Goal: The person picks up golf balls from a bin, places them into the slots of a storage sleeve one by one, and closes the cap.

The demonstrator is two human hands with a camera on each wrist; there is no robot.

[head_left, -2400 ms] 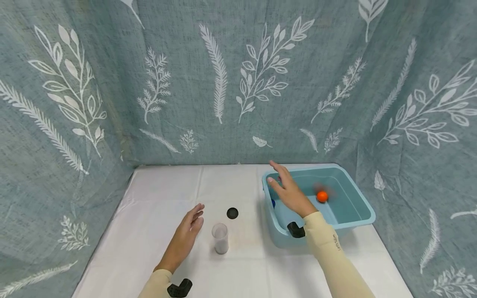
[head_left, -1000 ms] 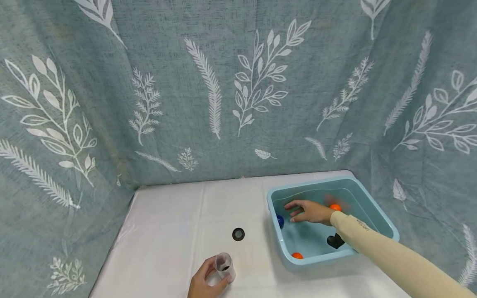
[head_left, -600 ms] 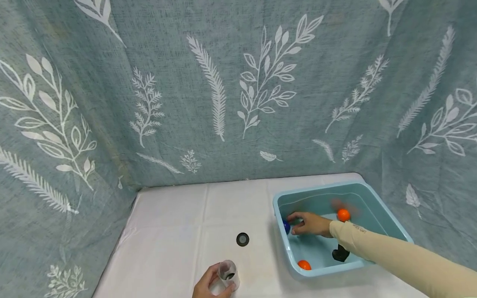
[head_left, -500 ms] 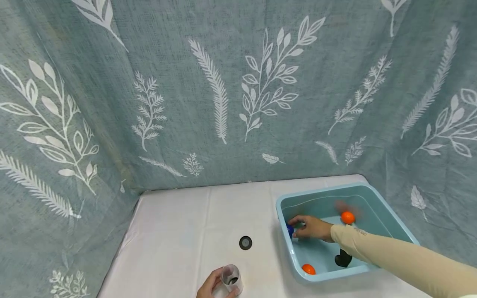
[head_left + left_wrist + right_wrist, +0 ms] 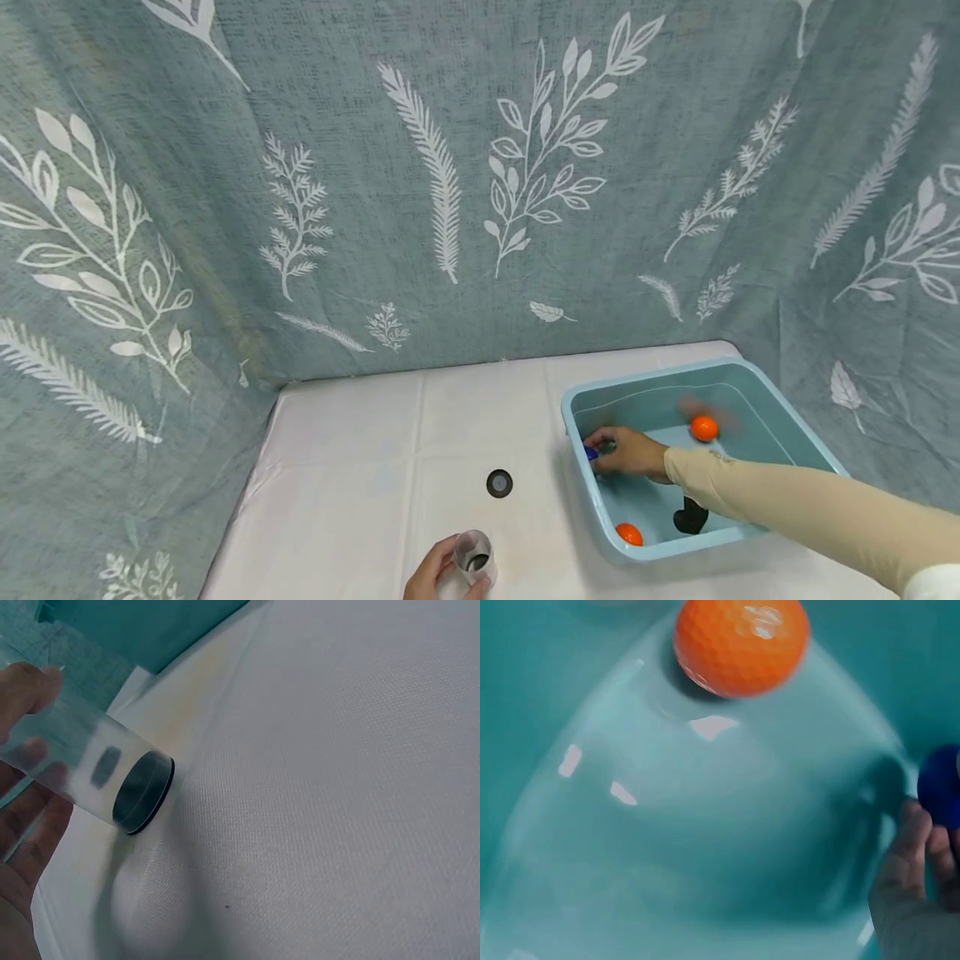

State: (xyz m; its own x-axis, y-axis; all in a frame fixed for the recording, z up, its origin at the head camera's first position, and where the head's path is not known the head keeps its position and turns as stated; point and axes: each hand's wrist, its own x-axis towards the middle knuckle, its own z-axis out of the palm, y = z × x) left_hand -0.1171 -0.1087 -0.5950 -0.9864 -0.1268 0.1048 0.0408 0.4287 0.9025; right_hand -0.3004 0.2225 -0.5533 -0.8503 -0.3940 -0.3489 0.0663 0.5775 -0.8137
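My left hand [image 5: 427,575] grips a clear plastic tube [image 5: 483,571], which stands near the table's front edge. In the left wrist view the tube [image 5: 84,735] shows a black cap on its lower end, close to the cloth. My right hand [image 5: 636,455] is down inside a light blue bin [image 5: 660,551], at its left wall. Its fingers pinch a blue ball [image 5: 591,453], partly hidden by the hand. The right wrist view catches the blue ball [image 5: 937,787] against the fingertips, with a dimpled orange golf ball [image 5: 742,645] some way off on the bin floor.
A black round cap [image 5: 499,483] lies on the white tablecloth [image 5: 345,475] between tube and bin. One orange ball [image 5: 628,534] sits in the bin's near left corner, another orange ball [image 5: 704,428] towards its back. A patterned curtain [image 5: 337,208] surrounds the table.
My left hand has taken hold of the tube. My right hand has gone down into the bin and closed on the blue ball. The head view has shifted.
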